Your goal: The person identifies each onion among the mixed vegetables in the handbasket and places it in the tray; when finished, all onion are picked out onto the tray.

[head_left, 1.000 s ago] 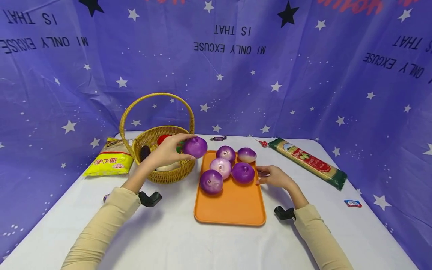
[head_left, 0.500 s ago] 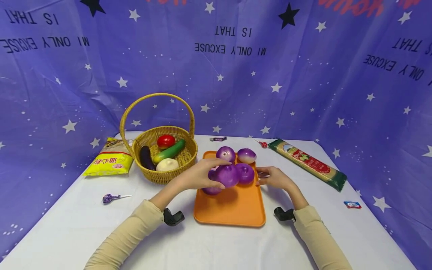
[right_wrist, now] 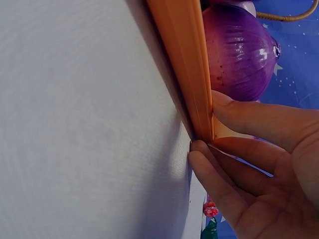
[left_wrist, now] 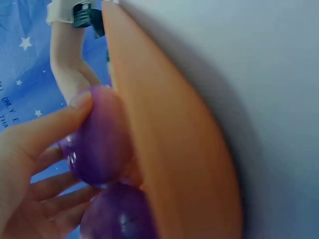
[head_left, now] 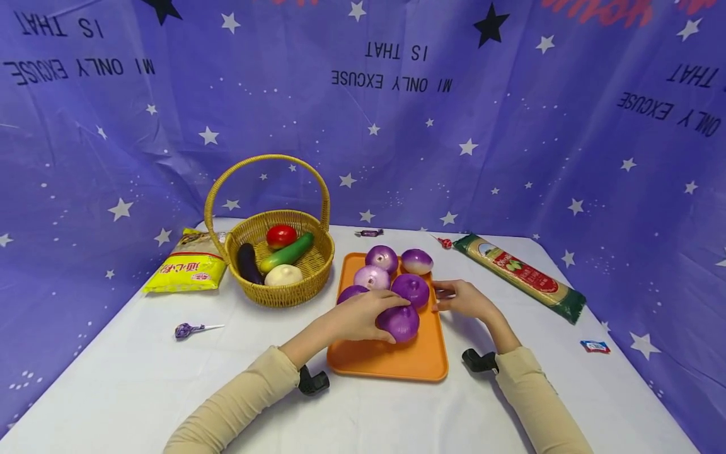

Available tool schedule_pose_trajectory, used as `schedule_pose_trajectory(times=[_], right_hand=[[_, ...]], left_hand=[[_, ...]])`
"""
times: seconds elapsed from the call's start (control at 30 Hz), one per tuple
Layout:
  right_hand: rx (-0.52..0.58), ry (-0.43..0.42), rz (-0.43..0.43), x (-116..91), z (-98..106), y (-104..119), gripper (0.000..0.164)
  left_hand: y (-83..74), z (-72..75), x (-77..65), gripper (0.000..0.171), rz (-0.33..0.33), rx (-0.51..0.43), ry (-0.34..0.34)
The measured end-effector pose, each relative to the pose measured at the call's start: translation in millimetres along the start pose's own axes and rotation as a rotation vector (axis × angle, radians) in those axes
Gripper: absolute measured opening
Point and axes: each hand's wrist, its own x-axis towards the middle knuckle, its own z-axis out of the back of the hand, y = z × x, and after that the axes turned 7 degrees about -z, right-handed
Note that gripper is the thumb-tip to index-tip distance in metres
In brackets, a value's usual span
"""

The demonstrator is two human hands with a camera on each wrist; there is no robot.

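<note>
My left hand grips a purple onion between thumb and fingers, low over the front half of the orange tray. In the left wrist view the held onion is right at the tray surface, with another onion beside it. Several more purple onions, among them a paler one, fill the tray's far half; my left hand partly hides one. At the tray's right edge, my right hand holds the rim, thumb on the inner side and fingers outside, close by an onion.
Left of the tray stands a wicker basket holding an eggplant, a cucumber, a tomato and a pale round vegetable. A yellow bag, lollipop, pasta pack and small candies lie around on the white tabletop.
My left hand has carried the onion from beside the basket rightward and down to the tray's front half. My right hand has stayed at the tray's right edge.
</note>
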Motion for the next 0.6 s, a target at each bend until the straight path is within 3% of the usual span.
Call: schedule_pose_trajectory(times=[0.17, 0.6], right_hand=[[0.002, -0.003, 0.012, 0.4, -0.6, -0.4, 0.062], [0.001, 0.003, 0.006, 0.0, -1.9, 0.9, 0.062]], left_hand=[[-0.6, -4.9, 0.1, 0.07, 0.04, 0.057, -0.012], [-1.4, -4.1, -3.1, 0.07, 0.059, 0.061, -0.001]])
